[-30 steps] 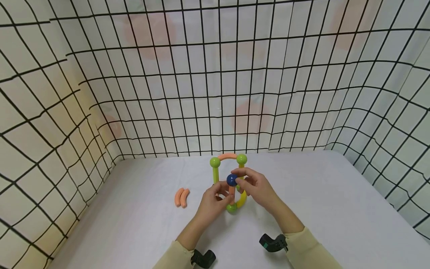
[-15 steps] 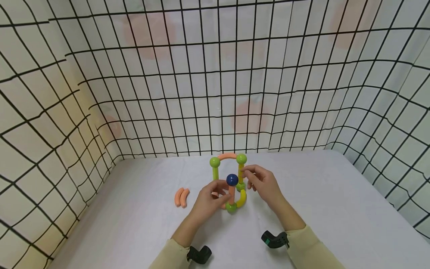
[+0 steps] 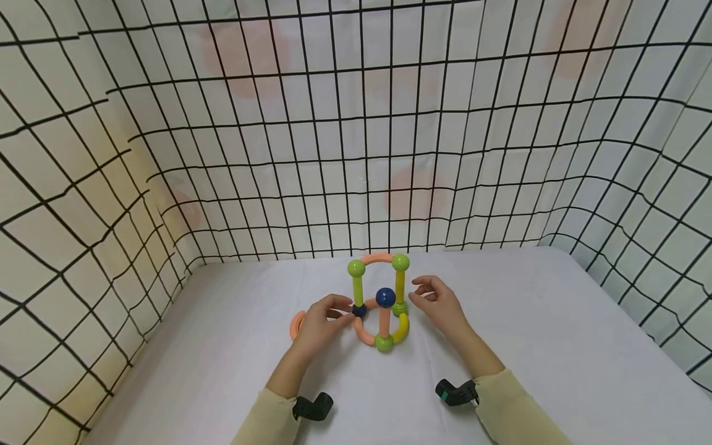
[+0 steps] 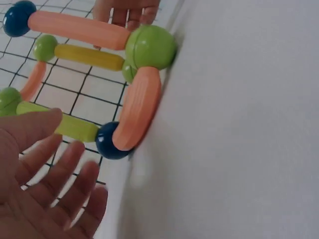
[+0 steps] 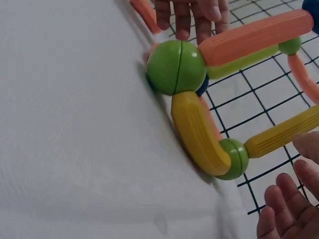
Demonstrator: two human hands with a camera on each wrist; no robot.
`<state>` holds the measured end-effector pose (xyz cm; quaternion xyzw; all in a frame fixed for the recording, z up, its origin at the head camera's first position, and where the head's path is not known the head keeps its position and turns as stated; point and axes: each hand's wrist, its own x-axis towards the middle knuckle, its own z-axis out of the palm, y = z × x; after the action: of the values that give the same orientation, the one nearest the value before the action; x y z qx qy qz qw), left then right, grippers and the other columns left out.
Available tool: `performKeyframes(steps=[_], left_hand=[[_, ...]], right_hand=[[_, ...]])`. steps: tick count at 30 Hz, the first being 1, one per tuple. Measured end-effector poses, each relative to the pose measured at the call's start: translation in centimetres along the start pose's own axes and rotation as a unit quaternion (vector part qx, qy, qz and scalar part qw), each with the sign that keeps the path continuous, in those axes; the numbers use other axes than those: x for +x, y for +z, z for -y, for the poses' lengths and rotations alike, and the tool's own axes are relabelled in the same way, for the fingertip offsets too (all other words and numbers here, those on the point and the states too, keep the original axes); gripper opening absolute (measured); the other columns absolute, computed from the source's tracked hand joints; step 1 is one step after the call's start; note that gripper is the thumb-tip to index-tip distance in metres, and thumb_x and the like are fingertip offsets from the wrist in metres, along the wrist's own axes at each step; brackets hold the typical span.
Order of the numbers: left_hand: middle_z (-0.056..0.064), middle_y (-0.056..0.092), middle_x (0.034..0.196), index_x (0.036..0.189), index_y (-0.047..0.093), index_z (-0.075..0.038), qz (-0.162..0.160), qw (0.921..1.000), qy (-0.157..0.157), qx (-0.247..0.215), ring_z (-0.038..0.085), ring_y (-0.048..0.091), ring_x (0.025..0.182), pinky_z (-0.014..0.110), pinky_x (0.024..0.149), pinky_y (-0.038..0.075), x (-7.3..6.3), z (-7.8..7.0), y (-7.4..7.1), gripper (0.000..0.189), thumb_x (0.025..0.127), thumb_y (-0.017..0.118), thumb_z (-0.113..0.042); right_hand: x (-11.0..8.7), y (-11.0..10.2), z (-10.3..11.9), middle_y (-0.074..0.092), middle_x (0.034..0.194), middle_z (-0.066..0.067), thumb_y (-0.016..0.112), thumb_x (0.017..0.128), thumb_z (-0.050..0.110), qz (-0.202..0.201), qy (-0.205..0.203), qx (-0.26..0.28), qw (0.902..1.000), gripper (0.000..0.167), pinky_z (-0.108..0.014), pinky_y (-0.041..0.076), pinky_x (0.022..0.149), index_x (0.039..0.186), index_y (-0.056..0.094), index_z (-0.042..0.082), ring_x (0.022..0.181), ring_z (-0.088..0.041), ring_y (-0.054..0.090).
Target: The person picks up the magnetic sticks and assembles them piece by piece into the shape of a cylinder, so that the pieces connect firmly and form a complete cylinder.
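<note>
A frame of magnetic rods and balls stands on the table. Its base is a ring of orange curved rods (image 3: 364, 335) and a yellow curved rod (image 3: 401, 329). Up from the front green ball (image 3: 384, 343) rises an orange rod (image 3: 384, 322) topped by a blue ball (image 3: 385, 297). Behind it, a lime rod (image 3: 358, 290) and a yellow rod (image 3: 400, 285) carry green balls, joined by an orange arch (image 3: 377, 258). My left hand (image 3: 318, 322) is left of the frame, fingers loosely spread, holding nothing. On the right, my right hand (image 3: 439, 308) is apart from it, fingers relaxed.
Loose orange curved rods (image 3: 295, 325) lie left of the frame, partly hidden behind the left hand. White cloth covers the table (image 3: 534, 321). A white wall with a black grid (image 3: 328, 142) closes off the back and both sides.
The right hand has let go of the front blue ball and moved right. The left hand has withdrawn leftward from the orange upright rod, which stays standing with the ball on top.
</note>
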<state>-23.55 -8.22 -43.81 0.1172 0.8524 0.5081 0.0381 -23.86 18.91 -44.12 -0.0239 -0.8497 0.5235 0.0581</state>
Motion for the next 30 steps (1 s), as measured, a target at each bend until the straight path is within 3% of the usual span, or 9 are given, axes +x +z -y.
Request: performKeyframes(steps=[4,7,17,30], left_hand=[[0.006,0.067,0.116,0.127,0.061,-0.011,-0.008,0.9992,-0.035,0.015,0.024,0.06,0.11,0.04,0.092,0.054,0.3,0.5,0.2,0.044,0.088,0.077,-0.025],[0.008,0.066,0.118,0.13,0.058,-0.011,-0.011,0.9989,-0.032,0.032,0.025,0.058,0.112,0.042,0.094,0.052,0.3,0.9,0.5,0.052,0.086,0.079,-0.028],[0.011,0.066,0.123,0.134,0.056,-0.009,0.011,0.994,0.011,0.108,0.029,0.058,0.117,0.051,0.101,0.047,0.2,1.3,1.4,0.061,0.083,0.081,-0.031],[0.009,0.067,0.122,0.135,0.056,-0.011,-0.002,0.9952,0.011,0.097,0.031,0.055,0.119,0.053,0.101,0.045,0.2,1.3,2.1,0.06,0.083,0.082,-0.027]], right_hand=[[0.6,0.4,-0.9,0.062,0.127,-0.012,0.068,0.094,0.025,0.035,0.005,-0.026,0.999,0.045,-0.038,0.052,0.094,0.136,0.053,0.015,0.111,-0.027,0.059],[1.0,0.7,-1.5,0.06,0.134,-0.011,0.07,0.093,0.027,0.068,0.003,-0.03,0.9972,0.051,-0.045,0.05,0.102,0.139,0.052,0.017,0.118,-0.027,0.058],[1.7,1.4,-2.0,0.067,0.123,-0.008,0.074,0.09,0.026,0.102,-0.034,-0.069,0.9918,0.045,-0.047,0.051,0.1,0.13,0.062,0.012,0.107,-0.022,0.062],[1.5,1.2,-2.4,0.069,0.12,-0.006,0.072,0.091,0.021,0.089,-0.042,-0.097,0.9904,0.037,-0.047,0.051,0.098,0.126,0.064,0.012,0.102,-0.02,0.063]])
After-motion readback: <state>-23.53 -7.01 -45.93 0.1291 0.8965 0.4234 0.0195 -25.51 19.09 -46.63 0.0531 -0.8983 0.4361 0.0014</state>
